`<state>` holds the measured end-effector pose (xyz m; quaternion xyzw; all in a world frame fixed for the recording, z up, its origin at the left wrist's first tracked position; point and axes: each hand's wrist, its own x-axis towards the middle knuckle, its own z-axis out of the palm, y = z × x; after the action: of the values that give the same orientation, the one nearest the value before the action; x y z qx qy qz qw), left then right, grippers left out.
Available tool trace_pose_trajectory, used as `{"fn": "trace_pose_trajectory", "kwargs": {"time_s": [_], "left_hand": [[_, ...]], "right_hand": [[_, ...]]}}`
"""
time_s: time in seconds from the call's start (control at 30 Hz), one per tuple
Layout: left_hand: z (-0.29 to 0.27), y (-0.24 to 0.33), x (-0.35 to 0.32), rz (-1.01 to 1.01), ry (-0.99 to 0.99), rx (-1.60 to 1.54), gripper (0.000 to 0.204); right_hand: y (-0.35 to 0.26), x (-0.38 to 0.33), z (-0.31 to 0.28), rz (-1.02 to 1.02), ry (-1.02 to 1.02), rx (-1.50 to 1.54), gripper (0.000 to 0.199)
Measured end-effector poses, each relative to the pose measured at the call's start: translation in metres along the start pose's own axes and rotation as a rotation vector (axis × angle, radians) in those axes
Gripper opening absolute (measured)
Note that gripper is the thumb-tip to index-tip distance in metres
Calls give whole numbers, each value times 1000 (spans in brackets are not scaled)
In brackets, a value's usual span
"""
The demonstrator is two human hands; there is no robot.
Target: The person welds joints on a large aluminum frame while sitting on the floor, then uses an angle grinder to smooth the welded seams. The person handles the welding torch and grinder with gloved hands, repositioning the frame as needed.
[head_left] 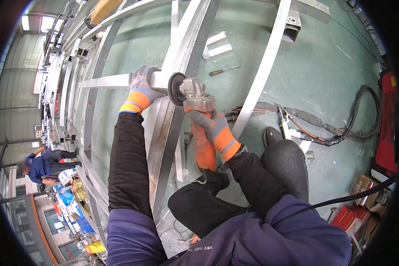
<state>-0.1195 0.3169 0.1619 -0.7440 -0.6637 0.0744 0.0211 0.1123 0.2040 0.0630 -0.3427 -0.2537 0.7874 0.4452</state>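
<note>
An orange angle grinder (204, 144) with a grey metal head is in my right hand (216, 132), the gloved fingers wrapped around its body. Its dark round disc (177, 89) stands on edge by the joint where a short metal crossbar (105, 82) meets a long steel beam (163, 141). I cannot tell whether the disc touches the metal. My left hand (142, 90), in a grey and orange glove, is closed around the crossbar just left of the disc; some of its fingers are hidden behind the bar.
Beyond the beam, a screwdriver (224, 71) and an angled metal offcut (217, 45) lie on the green floor. Another long bar (265, 66) slants to the right. Thick cables (314, 119) loop toward a red machine (388, 119). A person (44, 164) is far left.
</note>
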Motion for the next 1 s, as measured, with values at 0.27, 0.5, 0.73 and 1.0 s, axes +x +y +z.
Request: {"fn": "trace_pose_trajectory", "kwargs": {"time_s": [0.27,0.5,0.73,1.0], "left_hand": [[8,-6,1,-111,-79,17,71],[11,-7,-2,3,83,7,69],[6,-3,0,-4,77,-15,70],[0,1,-3,45,104,-33,71]], "right_hand": [[-12,0,5,-33,46,-134,59],[2,4,-6,57,76,5,64],[15,13,-6,-8,79,8,59],[42,9,-33,191,259,168,49]]}}
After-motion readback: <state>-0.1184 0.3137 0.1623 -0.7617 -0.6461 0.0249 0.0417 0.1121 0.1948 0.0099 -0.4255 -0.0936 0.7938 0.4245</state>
